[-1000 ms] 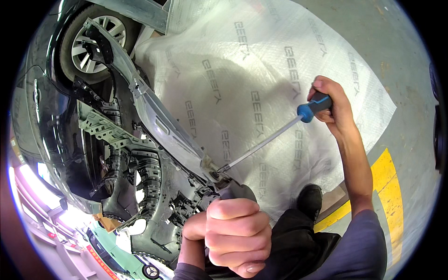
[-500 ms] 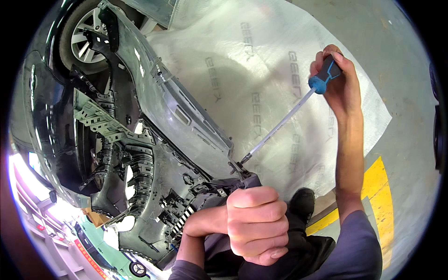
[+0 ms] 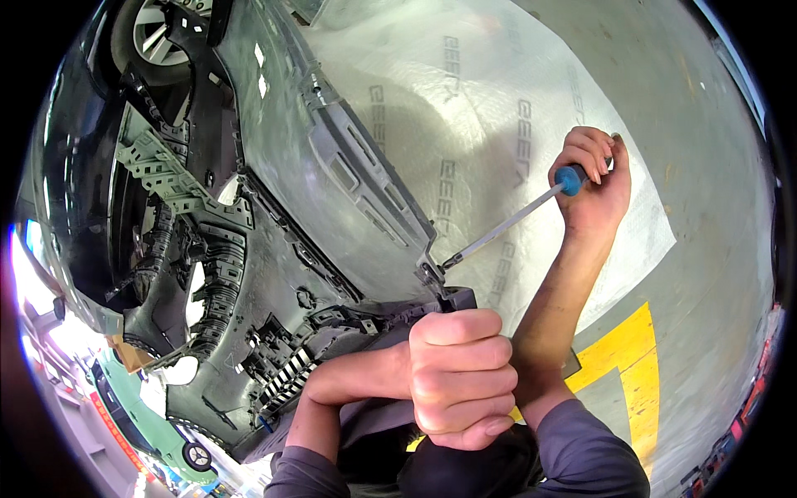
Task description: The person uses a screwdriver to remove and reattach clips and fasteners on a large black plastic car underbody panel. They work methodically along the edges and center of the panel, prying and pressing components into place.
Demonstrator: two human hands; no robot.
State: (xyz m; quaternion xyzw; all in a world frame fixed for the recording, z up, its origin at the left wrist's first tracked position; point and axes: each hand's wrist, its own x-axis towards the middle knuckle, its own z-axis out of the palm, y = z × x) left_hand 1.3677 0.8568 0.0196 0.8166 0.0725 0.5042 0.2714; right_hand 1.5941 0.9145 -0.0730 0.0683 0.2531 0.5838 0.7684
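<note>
My right hand is closed around the dark and blue handle of a screwdriver. Its long metal shaft slants down to the left. The tip is beside a small bracket at the end of a large dark car bumper; whether the two touch I cannot tell. My left hand makes a tight fist at the bumper's near end, just below a black corner piece. The fist hides what its fingers wrap round, seemingly the bumper's end.
Under the bumper's far side lies a pale printed sheet on the grey floor. A dark car with an exposed wheel stands at the left. Yellow floor marking runs at the right, and a light green car is at lower left.
The right hand has come lower and nearer, its fingers now curled further over the handle. My view has shifted, while the left fist keeps its shape at the bumper's end.
</note>
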